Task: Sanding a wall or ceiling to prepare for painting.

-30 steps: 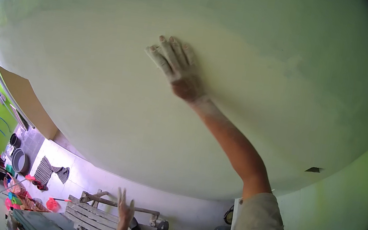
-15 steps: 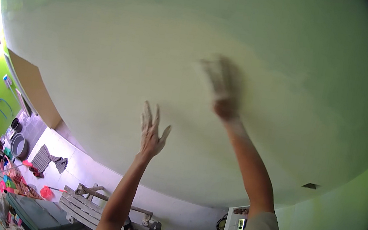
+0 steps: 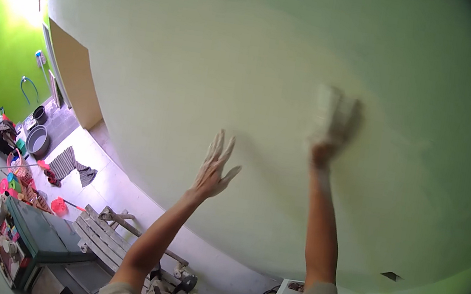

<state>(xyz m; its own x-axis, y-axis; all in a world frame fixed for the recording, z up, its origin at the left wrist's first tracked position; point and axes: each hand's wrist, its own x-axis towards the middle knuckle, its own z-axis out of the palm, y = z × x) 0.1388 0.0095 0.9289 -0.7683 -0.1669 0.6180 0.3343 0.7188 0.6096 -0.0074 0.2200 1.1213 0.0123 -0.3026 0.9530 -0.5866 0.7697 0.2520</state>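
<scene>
A broad green wall (image 3: pixel 200 52) with a large, pale, powdery-looking patch fills most of the head view. My left hand (image 3: pixel 217 171) is raised against or close to it, fingers stretched and thumb spread, holding nothing. Whitish dust coats its skin. Higher up and further right, my right hand (image 3: pixel 338 122) is at the pale area, smeared by motion. A whitish edge shows along its left side; whether that is a flat thing under the fingers or the fingers themselves, I cannot tell.
Below me stands a slatted wooden bench (image 3: pixel 108 240) beside a grey-green cabinet (image 3: pixel 50 223). On the left floor are a grey basin (image 3: pixel 38 140), a striped cloth (image 3: pixel 64 163) and a red dustpan-like thing (image 3: pixel 59 206). A small dark hole (image 3: pixel 391 276) sits low right in the wall.
My right hand has swept to the right across the wall, blurred in both frames. The left hand stays spread and appears further right; the whole view has shifted as well.
</scene>
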